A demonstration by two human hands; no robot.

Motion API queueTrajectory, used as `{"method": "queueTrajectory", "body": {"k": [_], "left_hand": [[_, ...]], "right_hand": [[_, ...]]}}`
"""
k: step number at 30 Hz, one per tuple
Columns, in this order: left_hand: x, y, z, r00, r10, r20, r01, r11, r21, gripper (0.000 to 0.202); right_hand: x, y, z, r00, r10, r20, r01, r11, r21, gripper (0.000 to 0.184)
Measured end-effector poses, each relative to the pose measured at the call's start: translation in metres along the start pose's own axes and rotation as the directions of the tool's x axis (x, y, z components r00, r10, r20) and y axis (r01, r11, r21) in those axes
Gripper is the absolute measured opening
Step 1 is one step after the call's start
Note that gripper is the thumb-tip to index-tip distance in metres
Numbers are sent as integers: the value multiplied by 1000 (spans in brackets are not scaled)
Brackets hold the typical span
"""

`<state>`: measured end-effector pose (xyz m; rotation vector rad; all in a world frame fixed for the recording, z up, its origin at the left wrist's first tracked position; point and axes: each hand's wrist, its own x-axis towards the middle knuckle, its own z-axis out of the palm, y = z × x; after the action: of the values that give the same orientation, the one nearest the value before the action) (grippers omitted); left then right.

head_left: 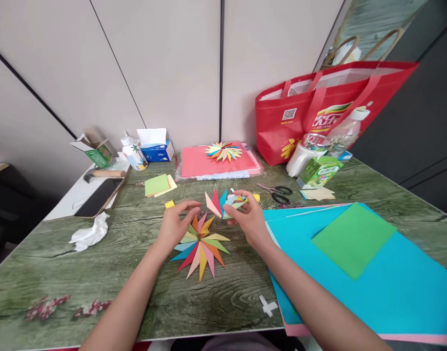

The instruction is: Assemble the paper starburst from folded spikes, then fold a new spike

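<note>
A many-coloured paper star (201, 246) of folded points lies on the green wood-grain table (99, 273) in front of me. My left hand (175, 223) rests on the star's upper left edge, fingers curled and touching it. My right hand (247, 218) is just right of the star, fingers pinched on a small cluster of folded paper points (223, 204) in pink, red, blue and pale green. A yellow glue stick (250, 198) lies just behind my right hand.
Large blue sheets (392, 287) with a green sheet (353, 239) on top lie at right. Scissors (278, 193), a finished star (223, 151) on pink paper, a red bag (318, 107), bottles, sticky notes (158, 185), a tissue (90, 233) and a phone (99, 196) stand further back.
</note>
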<state>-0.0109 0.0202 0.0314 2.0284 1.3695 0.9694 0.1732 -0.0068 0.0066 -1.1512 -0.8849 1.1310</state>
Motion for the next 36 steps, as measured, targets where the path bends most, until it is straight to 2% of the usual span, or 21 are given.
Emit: {"method": "queueTrajectory", "body": {"k": [3,8,13,17,21,25,26,28,30,32,34,36], "left_hand": [[4,-5,-4,1000,-1,8,1,998,56,21],[6,-13,-13,999,-2,33,-1,996,92,21],[-5,-20,-20,997,-7,78,-3,992,126,23],[-14,-26,-22,970,116,213,-141,984,105,24],[-20,-33,-24,926,265,269,-285,958,36,25],[-26,-39,-28,878,324,352,-357,934,31,30],[-27,-40,-28,876,318,363,-355,934,38,30],[-29,-43,-29,905,279,322,-315,947,62,30],[-29,-45,-28,948,223,228,-250,964,93,28],[-29,-45,-28,960,210,187,-233,966,112,28],[-30,-42,-28,932,269,243,-300,948,102,29],[-31,-37,-30,879,336,338,-383,920,80,33]], "right_hand": [[0,-2,1,999,29,25,-29,999,-38,30],[-2,-5,1,991,109,82,-107,994,-35,32],[-9,0,-9,985,154,71,-152,988,-40,32],[-18,6,-17,989,129,77,-117,983,-145,28],[-24,10,-21,988,113,109,-74,948,-309,24],[-29,0,-27,978,103,183,-7,887,-461,20],[-31,-7,-30,973,113,200,6,858,-514,19],[-36,-22,-33,969,139,205,38,735,-677,19],[-41,-36,-35,977,115,177,93,514,-853,22],[-45,-43,-35,980,75,182,147,342,-928,22],[-43,-42,-34,961,-5,278,268,285,-920,21],[-35,-36,-33,894,-123,432,448,284,-847,22]]}}
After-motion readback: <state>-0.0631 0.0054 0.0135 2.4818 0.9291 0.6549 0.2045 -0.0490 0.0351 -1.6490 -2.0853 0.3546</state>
